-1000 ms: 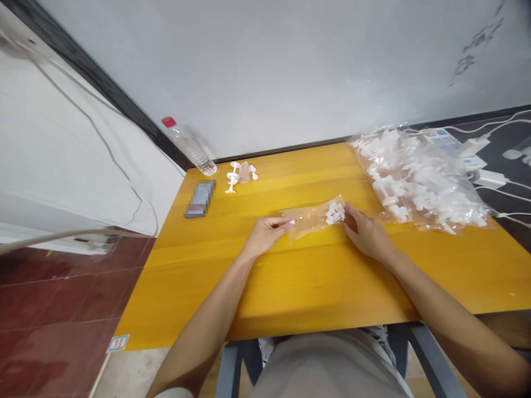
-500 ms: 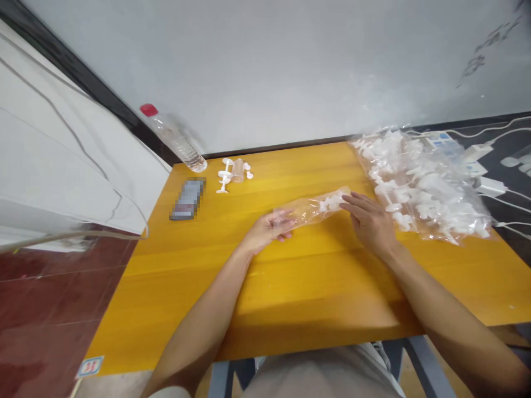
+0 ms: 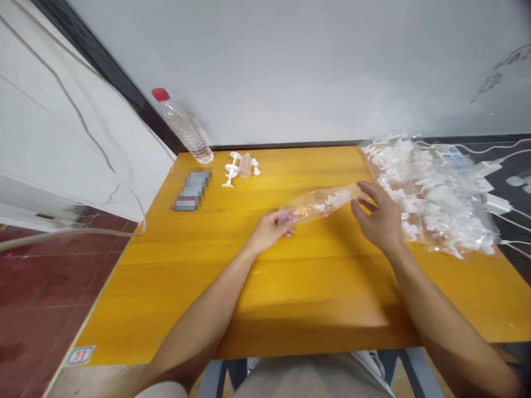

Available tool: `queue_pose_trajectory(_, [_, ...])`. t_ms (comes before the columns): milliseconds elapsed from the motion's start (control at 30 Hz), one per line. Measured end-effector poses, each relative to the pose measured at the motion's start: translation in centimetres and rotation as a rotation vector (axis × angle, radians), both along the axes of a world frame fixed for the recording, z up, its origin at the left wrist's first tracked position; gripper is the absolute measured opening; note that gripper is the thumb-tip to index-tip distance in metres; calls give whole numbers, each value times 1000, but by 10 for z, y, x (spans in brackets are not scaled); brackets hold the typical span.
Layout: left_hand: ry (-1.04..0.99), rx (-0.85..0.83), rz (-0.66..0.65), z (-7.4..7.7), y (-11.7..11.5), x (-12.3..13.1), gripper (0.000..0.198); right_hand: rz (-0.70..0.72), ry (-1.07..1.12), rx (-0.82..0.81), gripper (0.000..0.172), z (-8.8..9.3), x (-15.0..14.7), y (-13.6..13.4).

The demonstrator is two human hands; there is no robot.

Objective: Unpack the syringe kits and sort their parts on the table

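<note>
Now | clr, shiny, long bag [image 3: 306, 209], wht bits [image 3: 338, 197] inside | L fingers [image 3: 282, 226] gripping one end | R fingers [image 3: 372, 191] by other, hold unclear

So both arms come up from the bottom corners and angle in toward each other, left forearm [image 3: 215, 301] slanting up to the right, right forearm [image 3: 435, 309] up to the left. Left hand [image 3: 271, 229] is pinched, thumb [image 3: 285, 225] closed down over curled fingers. Right hand [image 3: 379, 218] is looser, back up, thumb apart from the outstretched fingers, though honestly can't tell if the tips are gripping.
</note>
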State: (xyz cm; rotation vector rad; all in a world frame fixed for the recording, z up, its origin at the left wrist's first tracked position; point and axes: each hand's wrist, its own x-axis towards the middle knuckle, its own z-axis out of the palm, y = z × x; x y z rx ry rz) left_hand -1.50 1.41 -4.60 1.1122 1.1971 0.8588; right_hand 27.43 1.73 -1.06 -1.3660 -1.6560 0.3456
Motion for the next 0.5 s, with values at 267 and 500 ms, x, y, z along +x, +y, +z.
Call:
queue_pose_trajectory(267, [168,175,55,-8,-1,-4,40,-155,589,-402,43,-34,18,24])
queue_pose_trajectory(500, [149,213,76,-18,7,-2,44,-120,434,-350,46,9,-4,35])
